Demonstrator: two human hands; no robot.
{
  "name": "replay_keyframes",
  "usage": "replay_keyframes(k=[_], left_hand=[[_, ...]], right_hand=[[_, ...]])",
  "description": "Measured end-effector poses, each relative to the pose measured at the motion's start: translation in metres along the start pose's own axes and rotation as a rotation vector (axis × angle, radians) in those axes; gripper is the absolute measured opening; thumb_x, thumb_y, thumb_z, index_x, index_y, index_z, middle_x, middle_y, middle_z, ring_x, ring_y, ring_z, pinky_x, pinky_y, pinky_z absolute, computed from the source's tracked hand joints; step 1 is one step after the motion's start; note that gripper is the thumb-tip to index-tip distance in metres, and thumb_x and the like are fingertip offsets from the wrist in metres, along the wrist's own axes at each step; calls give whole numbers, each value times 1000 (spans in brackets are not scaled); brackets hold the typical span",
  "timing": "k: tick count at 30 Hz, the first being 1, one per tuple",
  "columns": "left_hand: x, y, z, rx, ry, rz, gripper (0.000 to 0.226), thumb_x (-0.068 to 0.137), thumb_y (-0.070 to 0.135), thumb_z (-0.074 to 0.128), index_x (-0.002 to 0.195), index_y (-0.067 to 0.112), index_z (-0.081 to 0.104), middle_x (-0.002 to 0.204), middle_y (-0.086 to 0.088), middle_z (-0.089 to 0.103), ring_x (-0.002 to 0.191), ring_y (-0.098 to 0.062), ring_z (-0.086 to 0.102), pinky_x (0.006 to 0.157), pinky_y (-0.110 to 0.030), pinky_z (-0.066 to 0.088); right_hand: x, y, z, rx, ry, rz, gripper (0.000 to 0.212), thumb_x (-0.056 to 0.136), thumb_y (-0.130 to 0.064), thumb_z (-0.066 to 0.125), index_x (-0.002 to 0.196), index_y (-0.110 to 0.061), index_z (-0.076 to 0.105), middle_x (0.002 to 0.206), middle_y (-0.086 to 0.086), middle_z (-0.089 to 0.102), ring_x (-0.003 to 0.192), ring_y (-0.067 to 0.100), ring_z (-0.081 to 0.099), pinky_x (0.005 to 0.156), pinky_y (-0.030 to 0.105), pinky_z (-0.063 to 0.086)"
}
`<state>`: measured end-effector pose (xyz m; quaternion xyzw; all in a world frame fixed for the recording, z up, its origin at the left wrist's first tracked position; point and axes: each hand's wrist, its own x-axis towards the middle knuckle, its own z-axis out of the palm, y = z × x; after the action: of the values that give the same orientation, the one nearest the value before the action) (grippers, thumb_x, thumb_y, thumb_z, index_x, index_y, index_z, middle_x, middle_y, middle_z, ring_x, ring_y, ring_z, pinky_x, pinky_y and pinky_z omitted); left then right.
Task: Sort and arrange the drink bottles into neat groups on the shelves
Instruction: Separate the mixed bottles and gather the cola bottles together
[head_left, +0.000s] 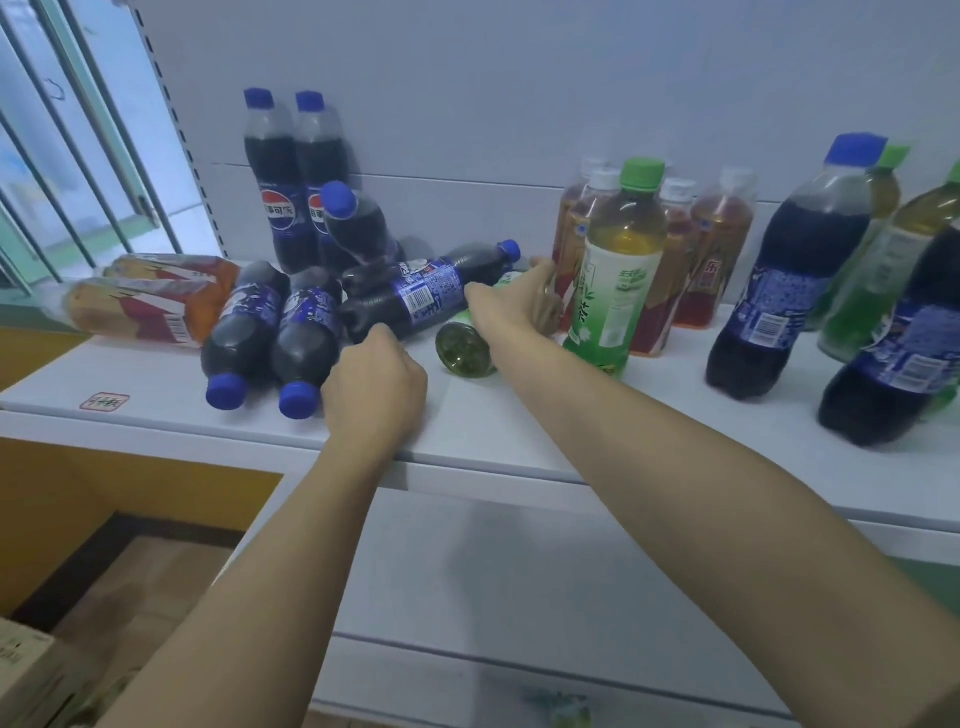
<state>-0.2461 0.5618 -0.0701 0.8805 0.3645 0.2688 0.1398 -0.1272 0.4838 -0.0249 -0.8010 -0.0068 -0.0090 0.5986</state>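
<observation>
One green tea bottle (467, 347) lying base-forward, seemingly gripped by right hand (511, 306); left hand (375, 384) curled, empty, beside.

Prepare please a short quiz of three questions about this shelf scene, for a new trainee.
1. True or false: the two cola bottles at the back wall stand upright.
2. Which bottle does the right hand reach over? A) the lying green tea bottle B) a red tea bottle C) a large cola bottle
3. Fill in: the caps of the two cola bottles lying side by side near the left hand point toward the ______ edge of the shelf.

Key: 1 true; 2 A; 3 front.
</observation>
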Motion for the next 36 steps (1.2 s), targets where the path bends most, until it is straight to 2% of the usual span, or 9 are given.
replay_keyframes(k=[8,12,15,19,25,27,30,33,36], left_hand=[[1,1,-1,51,-58,92,21,97,23,40,103,12,58,102,-19,68,89,-40,60,70,-39,41],[1,2,-1,54,-75,110,24,99,26,40,104,13,60,103,-18,68,91,-41,62,72,-40,45],[2,1,-2,14,-66,92,26,99,26,41,103,11,61,103,-20,69,92,-43,62,76,-42,47],[2,1,0,1,-99,168,28,98,19,43,110,7,66,112,-19,67,106,-41,55,84,-46,48],[1,2,-2,46,-131,184,26,96,18,47,112,12,67,118,-17,64,113,-40,51,89,-47,45],[2,2,-3,43,-137,183,25,96,18,47,111,14,66,118,-16,64,113,-39,51,88,-46,45],[1,2,-4,35,-143,184,23,96,18,47,109,15,66,117,-15,64,113,-39,52,87,-46,45],[1,2,-3,38,-142,187,23,96,18,48,109,15,66,117,-15,64,113,-38,52,88,-45,45],[2,2,-2,41,-141,186,23,95,19,48,109,16,66,117,-15,64,113,-37,52,85,-44,43]], right_hand=[[6,-16,-18,-291,-276,-44,73,90,-21,63,155,-19,30,148,15,43,132,33,46,103,38,42],[4,-14,-28,-330,-331,-28,99,80,-29,80,157,-17,19,147,13,47,134,35,47,110,44,44],[2,-11,-32,-236,-343,41,104,74,-26,84,152,-16,17,139,14,50,123,37,54,101,47,51],[-5,4,-31,-23,-228,47,84,74,-16,75,143,-24,26,131,13,51,108,34,57,89,41,55],[-17,14,-24,-10,-131,-323,90,78,-11,77,150,-31,26,134,9,50,93,16,48,57,2,30],[-22,14,-24,-12,-94,-488,92,80,-8,78,154,-25,26,143,10,46,108,18,49,72,-2,34],[-28,19,-29,4,-59,-660,100,81,-7,80,161,-19,19,158,12,33,140,23,39,97,5,20],[-28,30,-29,68,-67,-625,108,80,-6,82,163,-16,13,162,9,32,144,19,35,100,-3,18],[-27,31,-28,64,-115,-548,105,79,-4,83,161,-15,18,155,5,44,136,18,46,96,0,29]])
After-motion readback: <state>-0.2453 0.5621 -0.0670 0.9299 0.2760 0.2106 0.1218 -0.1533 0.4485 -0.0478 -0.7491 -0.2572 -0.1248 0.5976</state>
